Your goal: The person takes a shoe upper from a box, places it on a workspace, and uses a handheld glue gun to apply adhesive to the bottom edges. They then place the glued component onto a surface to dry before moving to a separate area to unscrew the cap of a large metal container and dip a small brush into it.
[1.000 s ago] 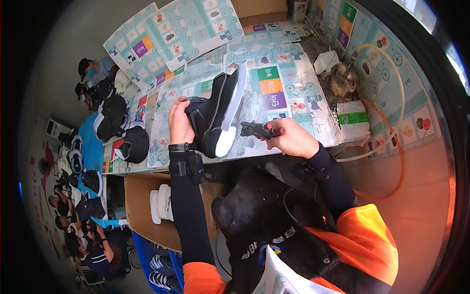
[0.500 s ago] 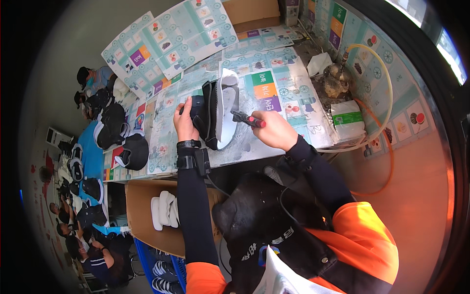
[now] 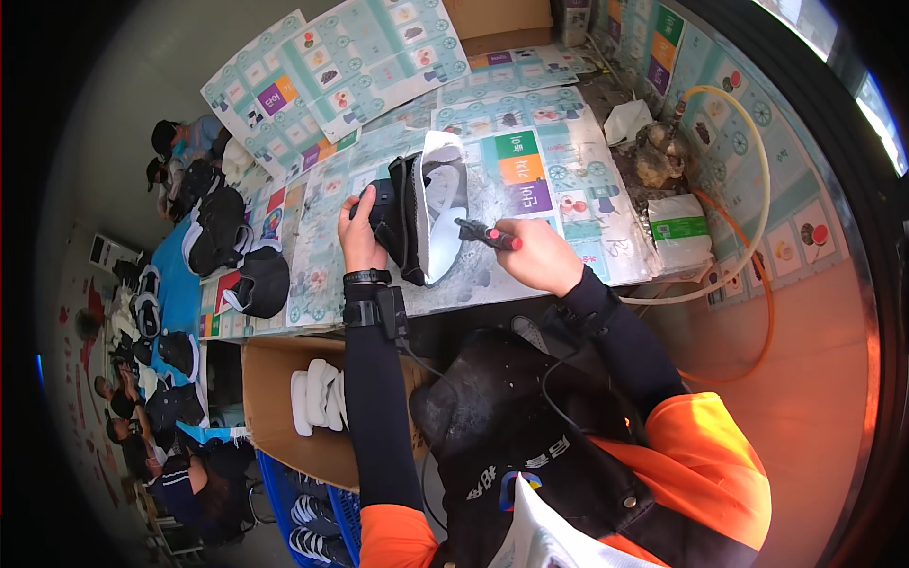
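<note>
Both grips clamped: left hand (image 3: 361,237) on black shoe (image 3: 405,227), likely angled so pale side (image 3: 445,241) faces right hand (image 3: 542,256) holding dark tool (image 3: 481,232).

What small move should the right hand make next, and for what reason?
Perhaps the right hand should guide the dark tool slowly along the pale face of the black shoe. The left hand holds the shoe with that face turned toward the tool, whose tip is close by; whether they touch is unclear.

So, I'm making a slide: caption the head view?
Left hand holds a shoe; right hand holds a tool near it.
</note>
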Action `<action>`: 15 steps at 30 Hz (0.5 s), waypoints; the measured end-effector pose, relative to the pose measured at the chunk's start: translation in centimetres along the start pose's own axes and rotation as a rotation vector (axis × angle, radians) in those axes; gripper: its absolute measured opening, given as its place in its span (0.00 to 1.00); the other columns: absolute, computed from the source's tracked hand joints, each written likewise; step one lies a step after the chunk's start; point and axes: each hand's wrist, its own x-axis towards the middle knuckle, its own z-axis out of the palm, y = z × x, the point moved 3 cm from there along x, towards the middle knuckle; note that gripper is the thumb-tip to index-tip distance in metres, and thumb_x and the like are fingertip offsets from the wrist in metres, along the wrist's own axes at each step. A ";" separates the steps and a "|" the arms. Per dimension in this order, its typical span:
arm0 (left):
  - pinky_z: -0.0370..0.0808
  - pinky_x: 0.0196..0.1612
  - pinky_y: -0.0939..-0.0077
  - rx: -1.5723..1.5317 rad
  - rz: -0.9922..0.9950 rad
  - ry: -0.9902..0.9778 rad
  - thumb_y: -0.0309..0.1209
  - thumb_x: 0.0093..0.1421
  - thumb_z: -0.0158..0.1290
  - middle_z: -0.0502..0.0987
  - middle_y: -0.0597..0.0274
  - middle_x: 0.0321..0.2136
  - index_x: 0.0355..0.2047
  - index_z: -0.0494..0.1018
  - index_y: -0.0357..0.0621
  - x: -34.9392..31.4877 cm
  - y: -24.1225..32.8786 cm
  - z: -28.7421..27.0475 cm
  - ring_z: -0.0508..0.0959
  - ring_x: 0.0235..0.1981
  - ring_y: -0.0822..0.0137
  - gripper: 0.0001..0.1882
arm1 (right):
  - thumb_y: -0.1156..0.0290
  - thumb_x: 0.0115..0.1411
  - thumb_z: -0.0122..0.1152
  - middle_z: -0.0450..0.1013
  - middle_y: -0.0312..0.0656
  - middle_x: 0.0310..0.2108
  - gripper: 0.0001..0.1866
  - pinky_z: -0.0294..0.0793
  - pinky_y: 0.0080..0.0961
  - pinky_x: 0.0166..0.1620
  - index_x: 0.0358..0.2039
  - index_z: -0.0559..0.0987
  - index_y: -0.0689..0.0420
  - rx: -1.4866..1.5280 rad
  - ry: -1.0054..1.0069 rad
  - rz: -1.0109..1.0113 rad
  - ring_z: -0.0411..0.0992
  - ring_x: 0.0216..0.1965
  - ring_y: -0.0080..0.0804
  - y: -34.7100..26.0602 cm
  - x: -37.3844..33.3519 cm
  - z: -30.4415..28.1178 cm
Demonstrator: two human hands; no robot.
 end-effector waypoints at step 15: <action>0.81 0.39 0.72 -0.011 0.005 0.022 0.26 0.62 0.65 0.81 0.62 0.36 0.39 0.68 0.49 -1.0 0.0 0.3 0.83 0.35 0.66 0.15 | 0.73 0.56 0.52 0.75 0.65 0.29 0.11 0.73 0.55 0.43 0.33 0.81 0.65 -0.023 -0.065 -0.033 0.73 0.37 0.69 0.4 -1.2 -0.5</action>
